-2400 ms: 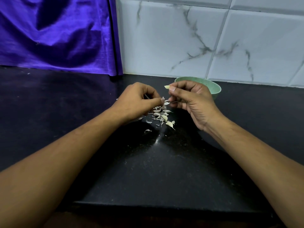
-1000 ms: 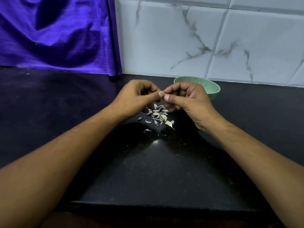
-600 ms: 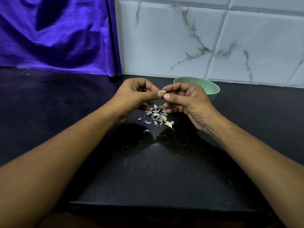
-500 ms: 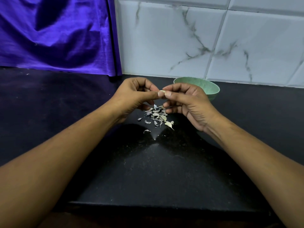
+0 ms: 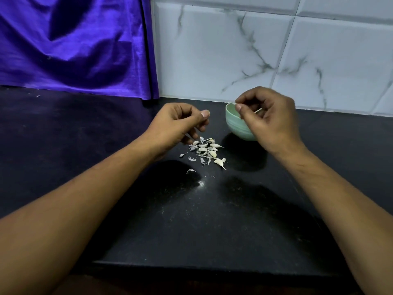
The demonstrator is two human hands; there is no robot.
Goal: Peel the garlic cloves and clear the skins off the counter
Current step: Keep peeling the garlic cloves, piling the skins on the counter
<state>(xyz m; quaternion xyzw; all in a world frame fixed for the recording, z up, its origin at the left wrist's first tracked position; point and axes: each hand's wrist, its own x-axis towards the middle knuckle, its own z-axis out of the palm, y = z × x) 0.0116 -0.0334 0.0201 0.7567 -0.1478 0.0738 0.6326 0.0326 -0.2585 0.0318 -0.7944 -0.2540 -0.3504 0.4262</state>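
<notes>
A small pile of pale garlic skins and bits (image 5: 205, 150) lies on the black counter (image 5: 191, 220), with a few loose flakes in front of it. My left hand (image 5: 180, 124) hovers just left of and above the pile. Its fingers are curled and its thumb presses on the forefinger, with nothing showing between them. My right hand (image 5: 270, 118) is over the green bowl (image 5: 235, 127) behind and right of the pile. It pinches a small pale garlic clove (image 5: 234, 103) at the bowl's rim. The bowl's inside is mostly hidden by that hand.
A white marble-patterned tile wall (image 5: 244, 56) rises right behind the bowl. A purple cloth (image 5: 74, 45) hangs down to the counter at the back left. The counter's front edge (image 5: 202, 267) runs across near my forearms.
My hands were together above the pile, working on one clove. They have parted: the right hand has carried the clove right and back over the bowl, and the left stays by the pile.
</notes>
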